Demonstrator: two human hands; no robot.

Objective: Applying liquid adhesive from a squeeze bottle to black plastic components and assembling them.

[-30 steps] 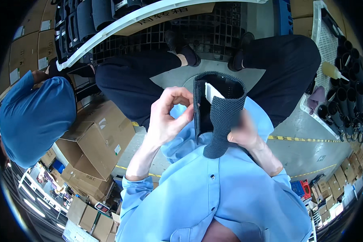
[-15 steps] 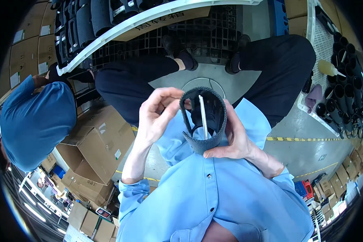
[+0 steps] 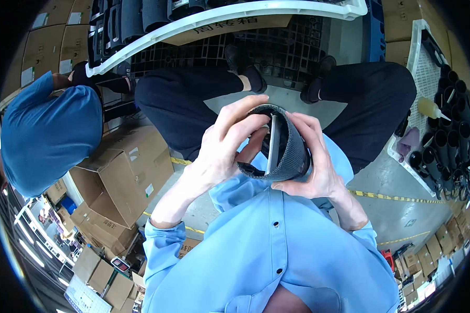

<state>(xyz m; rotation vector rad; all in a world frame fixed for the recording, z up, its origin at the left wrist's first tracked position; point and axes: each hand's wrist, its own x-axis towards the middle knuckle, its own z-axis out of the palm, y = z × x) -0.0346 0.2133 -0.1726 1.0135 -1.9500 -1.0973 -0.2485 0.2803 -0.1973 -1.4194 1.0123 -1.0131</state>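
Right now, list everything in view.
Curved textured piece: one, dark grey, centre
Thin flat strip: one, white, inside that piece
Plastic trays: two, white, ahead and right
Rounded pieces: many, dark, both trays
Nozzle bottle: one, yellowish, right tray
Crumpled cloth: one, mauve, right tray's edge
Cardboard boxes: many, brown, both sides
Person: one, blue top, left
Legs: two, dark trousers, ahead
Left hand: one, bare, piece's left
Right hand: one, bare, piece's right

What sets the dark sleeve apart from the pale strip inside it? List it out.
The dark sleeve has a woven-looking texture; the pale strip looks plain. The dark sleeve curves round like a tube; the pale strip looks straight. The dark sleeve is wider; the pale strip appears narrow. Both are between the hands.
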